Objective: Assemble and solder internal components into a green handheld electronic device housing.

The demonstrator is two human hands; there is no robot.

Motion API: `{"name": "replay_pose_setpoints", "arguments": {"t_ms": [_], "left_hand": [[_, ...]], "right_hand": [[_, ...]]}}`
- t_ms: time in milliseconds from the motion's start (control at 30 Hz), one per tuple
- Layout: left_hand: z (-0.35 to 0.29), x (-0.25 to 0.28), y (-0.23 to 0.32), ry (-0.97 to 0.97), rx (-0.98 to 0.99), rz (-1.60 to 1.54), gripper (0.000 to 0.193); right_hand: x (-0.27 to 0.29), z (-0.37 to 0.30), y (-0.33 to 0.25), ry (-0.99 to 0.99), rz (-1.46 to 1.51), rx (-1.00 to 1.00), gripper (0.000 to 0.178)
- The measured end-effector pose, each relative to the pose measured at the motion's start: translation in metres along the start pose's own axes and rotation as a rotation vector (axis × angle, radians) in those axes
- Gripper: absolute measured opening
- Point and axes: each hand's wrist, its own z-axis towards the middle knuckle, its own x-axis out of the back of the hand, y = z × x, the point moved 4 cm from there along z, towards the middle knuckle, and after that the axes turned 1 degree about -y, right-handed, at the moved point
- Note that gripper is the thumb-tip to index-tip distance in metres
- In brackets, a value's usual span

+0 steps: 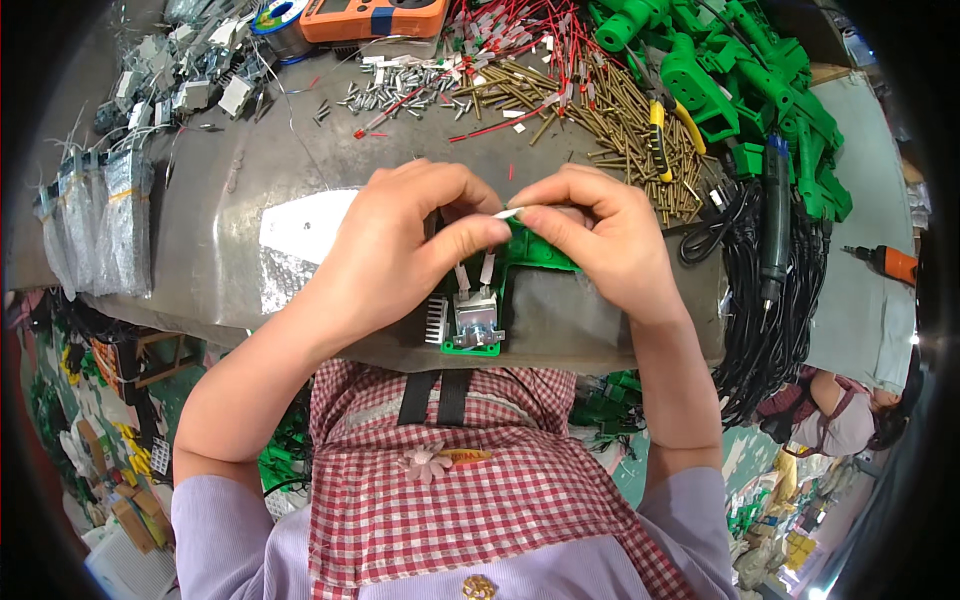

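My left hand (415, 235) and my right hand (600, 230) meet over the table, fingertips pinched. Between them is a small white sleeve-like piece (507, 213), gripped from both sides. Just under the hands lies a green plastic housing (540, 252), partly hidden by my fingers. A metal switch-like part (476, 318) sits in the housing's near end, with two white-sleeved terminals (487, 268) on its far side. A finned metal heat sink (436, 320) is beside it on the left. The wires behind my fingers are mostly hidden.
Brass screws (560, 100) and red wires (560, 50) lie in heaps beyond my hands. Green housings (720, 90) pile at the far right, near black cables (770, 330) and an electric screwdriver (775, 220). Bubble-wrap packets (100, 225) lie left; an orange meter (375, 20) stands at the back.
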Motion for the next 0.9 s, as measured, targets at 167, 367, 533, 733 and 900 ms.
{"name": "replay_pose_setpoints", "arguments": {"t_ms": [167,367,533,733,900], "left_hand": [[-0.001,0.002,0.005,0.029,-0.111,0.225,0.015],[-0.001,0.004,0.0,0.017,-0.151,0.272,0.017],[-0.014,0.011,0.011,0.122,-0.206,0.16,0.03],[-0.002,0.009,0.0,-0.029,-0.014,0.014,0.017],[-0.001,0.011,-0.011,-0.102,0.067,-0.119,0.013]], "right_hand": [[-0.004,-0.002,-0.006,-0.026,-0.014,-0.059,0.012],[-0.013,-0.002,0.008,-0.012,0.178,-0.114,0.012],[-0.014,-0.003,0.009,0.005,0.176,-0.144,0.012],[-0.011,-0.006,-0.005,-0.017,-0.021,-0.013,0.01],[-0.015,-0.007,-0.004,-0.032,-0.051,-0.029,0.012]]}}
